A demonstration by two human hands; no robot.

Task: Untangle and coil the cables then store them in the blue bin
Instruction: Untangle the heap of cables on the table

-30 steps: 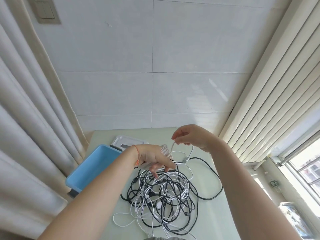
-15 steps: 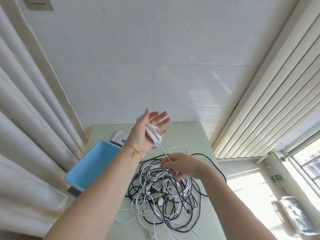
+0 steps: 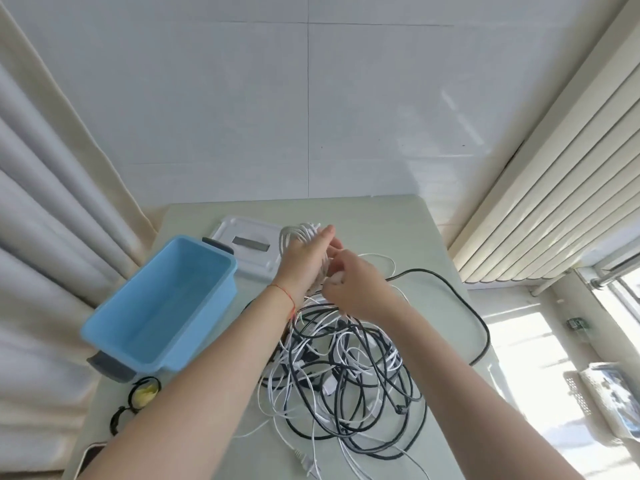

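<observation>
A tangle of black and white cables (image 3: pixel 346 368) lies on the pale green table (image 3: pixel 381 223). My left hand (image 3: pixel 304 261) is raised above the pile with a white cable coil (image 3: pixel 298 233) wound around its fingers. My right hand (image 3: pixel 353 285) touches it from the right, pinching the same white cable close to the coil. The blue bin (image 3: pixel 162 306) stands open to the left of my left forearm, with nothing visible inside.
A white lid (image 3: pixel 249 247) lies behind the bin. A small round black container (image 3: pixel 143 393) and a phone corner (image 3: pixel 90 452) sit at the table's near left. One black cable (image 3: pixel 464 306) loops out to the right. Curtains hang left, blinds right.
My head has tilted down, so more of the table shows. My left hand has turned, and my right hand has risen up against the coil.
</observation>
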